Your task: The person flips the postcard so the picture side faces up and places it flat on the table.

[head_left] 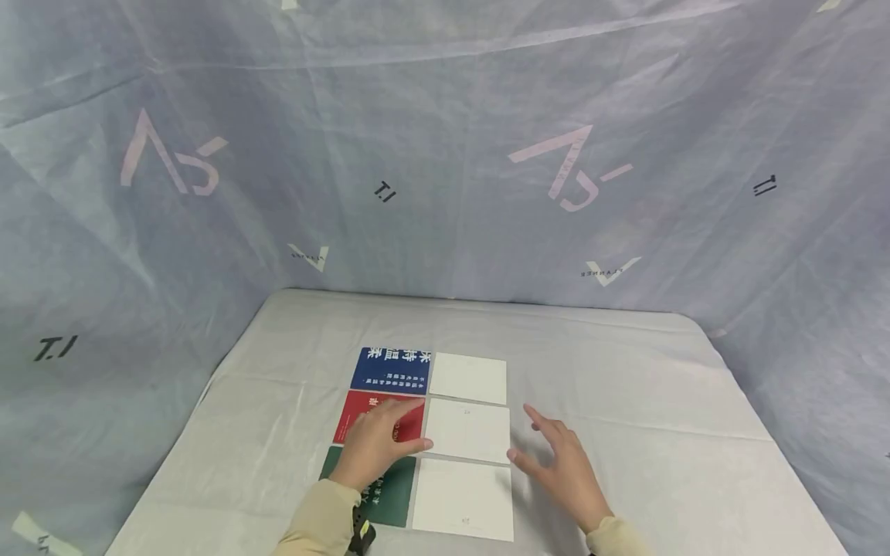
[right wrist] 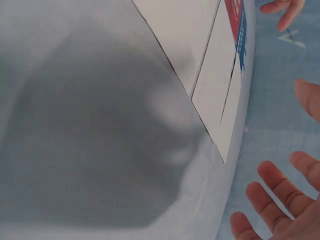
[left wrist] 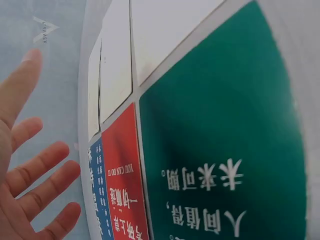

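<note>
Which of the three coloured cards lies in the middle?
The red rectangular card; it alone lies between the blue rectangular card and the green rectangular card.

The left fingers (head_left: 405, 406) hide part of the red card (head_left: 411, 423).

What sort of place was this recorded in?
Probably a makeshift recording booth, though the wider room is hidden. Printed grey-blue fabric hangs behind and on both sides, a pale cloth-covered tabletop fills the space between, and six cards lie on it in two columns.
</note>
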Available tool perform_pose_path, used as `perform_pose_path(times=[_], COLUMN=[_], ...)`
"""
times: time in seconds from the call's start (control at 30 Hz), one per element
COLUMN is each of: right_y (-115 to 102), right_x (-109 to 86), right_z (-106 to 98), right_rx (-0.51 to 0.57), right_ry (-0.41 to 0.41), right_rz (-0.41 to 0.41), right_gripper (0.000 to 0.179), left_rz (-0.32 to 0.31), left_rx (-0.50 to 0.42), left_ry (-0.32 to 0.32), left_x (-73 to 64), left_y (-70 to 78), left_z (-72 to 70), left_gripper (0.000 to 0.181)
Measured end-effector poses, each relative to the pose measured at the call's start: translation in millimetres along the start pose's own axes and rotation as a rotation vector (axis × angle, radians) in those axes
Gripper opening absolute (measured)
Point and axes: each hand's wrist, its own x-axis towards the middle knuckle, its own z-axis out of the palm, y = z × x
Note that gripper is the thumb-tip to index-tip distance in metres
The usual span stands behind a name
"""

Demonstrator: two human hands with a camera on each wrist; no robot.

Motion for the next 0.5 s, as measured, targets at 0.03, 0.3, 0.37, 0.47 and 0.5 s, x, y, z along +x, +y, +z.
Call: perform_pose_path(times=[0.03,0.3,0.37,0.47,0.5], right_y=[-0.1,-1.7,-2.3,-2.8,-2.7], right_x=[-0.6,-5.1,-6.1,-7.1,-7.2], right_z=[0.8,2.6,3.4,4.5,5.1], right_rx=[-0.003,0.002,0.007,0.002,-0.003], right_ry=[0.0,-0.021,-0.034,-0.049,-0.052], right_rz=[-0.004,-0.002,0.008,0.017,0.018], right_gripper=[0.072,0.074,0.075,0.077,0.077], left_rz=[-0.002,0.007,0.007,0.001,-0.003], left_rx=[0.002,-0.013,-0.005,0.002,0.004], left_ry=[-0.004,-0.029,-0.035,-0.051,-0.06], left_x=[-0.9,-5.1,-6.4,-8.1,-8.6], left_y=[-0.2,-1.4,-2.2,-2.6,-2.5], left_z=[0.2,3.3,4.4,6.1,6.4], left_gripper=[0.069,0.071,0.071,0.071,0.071])
